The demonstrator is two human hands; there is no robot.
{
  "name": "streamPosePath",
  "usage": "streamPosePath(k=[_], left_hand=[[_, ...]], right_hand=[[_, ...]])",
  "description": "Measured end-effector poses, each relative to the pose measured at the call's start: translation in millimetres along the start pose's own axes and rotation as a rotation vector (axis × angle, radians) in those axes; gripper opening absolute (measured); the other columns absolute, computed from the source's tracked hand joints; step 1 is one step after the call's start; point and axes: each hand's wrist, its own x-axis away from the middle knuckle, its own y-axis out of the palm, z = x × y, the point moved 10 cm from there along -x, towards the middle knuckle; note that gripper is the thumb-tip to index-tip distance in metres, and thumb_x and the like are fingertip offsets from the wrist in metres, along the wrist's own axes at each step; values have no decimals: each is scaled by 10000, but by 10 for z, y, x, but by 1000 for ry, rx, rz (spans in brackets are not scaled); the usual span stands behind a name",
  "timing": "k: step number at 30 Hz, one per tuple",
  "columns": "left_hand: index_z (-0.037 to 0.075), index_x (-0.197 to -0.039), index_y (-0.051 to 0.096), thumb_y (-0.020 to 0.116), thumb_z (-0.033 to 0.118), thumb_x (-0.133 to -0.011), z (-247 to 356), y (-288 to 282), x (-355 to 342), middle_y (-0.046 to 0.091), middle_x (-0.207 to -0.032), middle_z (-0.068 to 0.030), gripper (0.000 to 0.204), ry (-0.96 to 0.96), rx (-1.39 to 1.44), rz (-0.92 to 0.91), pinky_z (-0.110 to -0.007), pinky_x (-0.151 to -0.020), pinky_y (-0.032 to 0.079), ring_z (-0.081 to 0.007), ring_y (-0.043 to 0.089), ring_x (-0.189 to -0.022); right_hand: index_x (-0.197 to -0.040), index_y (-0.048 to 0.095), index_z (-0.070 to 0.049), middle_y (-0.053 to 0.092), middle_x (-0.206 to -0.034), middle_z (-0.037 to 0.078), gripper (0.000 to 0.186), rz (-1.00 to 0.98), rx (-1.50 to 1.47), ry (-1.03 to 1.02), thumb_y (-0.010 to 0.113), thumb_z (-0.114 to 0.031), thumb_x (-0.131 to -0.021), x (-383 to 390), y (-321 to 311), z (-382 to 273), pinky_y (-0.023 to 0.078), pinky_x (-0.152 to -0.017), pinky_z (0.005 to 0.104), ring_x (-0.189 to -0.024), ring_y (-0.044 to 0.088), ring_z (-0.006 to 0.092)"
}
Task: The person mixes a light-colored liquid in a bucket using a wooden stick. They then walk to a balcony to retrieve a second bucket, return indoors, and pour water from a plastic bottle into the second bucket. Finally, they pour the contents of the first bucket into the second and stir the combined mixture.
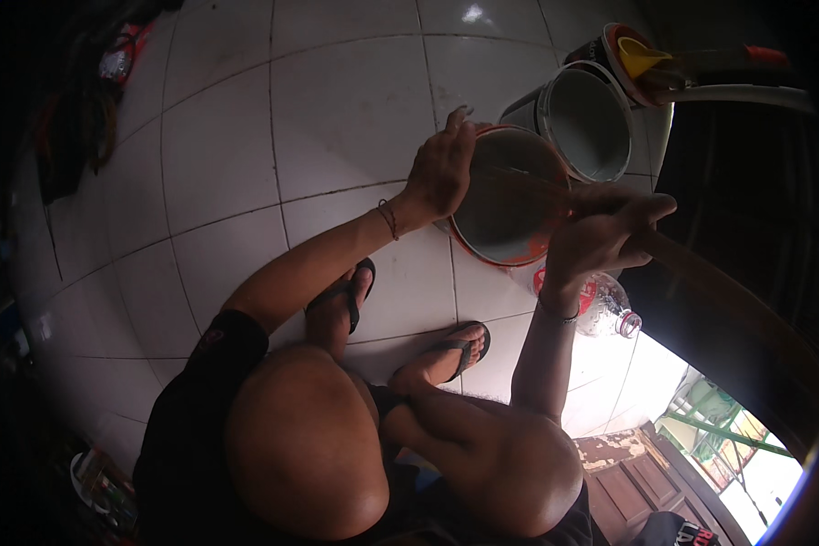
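Note:
A round bucket (pixel 505 223) with an orange-red rim stands on the tiles in front of me, its mouth toward me and its inside grey. My left hand (pixel 441 173) holds its left side, palm against the outer wall near the rim. At the right edge of the bucket, my right hand (pixel 605 232) has its fingers bent, some pointing right. A faint brownish streak runs from it across the bucket's mouth; whether the hand grips a tool or the rim is too dark to tell. Just below the right hand, a clear plastic bottle (pixel 605 305) with a red label lies on its side.
Behind the bucket are a white-rimmed pail (pixel 591 123) and a dark tub holding a yellow funnel (pixel 642 56). A pale pipe-like piece (pixel 742 94) lies beside them. Dark furniture or a panel (pixel 728 182) borders the right. My sandalled feet (pixel 450 355) are close to the bucket.

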Motion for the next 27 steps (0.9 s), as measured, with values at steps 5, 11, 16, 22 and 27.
streamPosePath(k=[5,11,16,22,27], left_hand=[[-39,-1199,506,405,38,-926,61,-32,6,469,-1292,-374,301,45,-2,33,-535,-857,517,-499,614,-962],[-50,-1190,503,393,42,-936,87,-38,16,469,-1313,-351,292,11,-89,0,-520,-875,517,-488,613,-979],[-38,-1186,506,407,35,-930,50,-48,21,473,-1297,-349,285,19,-31,18,-521,-869,516,-485,611,-984],[-43,-1174,505,416,33,-928,57,-34,1,478,-1273,-363,272,-44,-22,-14,-520,-849,522,-484,616,-958],[-59,-1161,499,418,24,-919,72,-37,16,482,-1266,-362,268,109,-46,46,-527,-829,527,-487,621,-929]], right_hand=[[-681,461,-70,461,-513,15,490,-129,5,159,391,-316,-1099,147,-151,-54,314,-410,232,-399,391,86],[-629,454,-95,417,-476,-3,538,-68,-63,23,377,-348,-1097,165,127,-194,349,-419,217,-400,413,82],[-602,435,-98,402,-470,-9,578,25,174,32,386,-413,-1084,-13,-255,-93,360,-408,210,-369,398,75],[-644,487,-66,455,-484,9,512,-133,-121,105,399,-290,-1096,190,107,-121,323,-446,236,-400,420,87],[-616,431,-92,422,-482,-7,522,74,191,-87,455,-346,-1072,-79,-211,-115,343,-408,220,-387,399,73]])
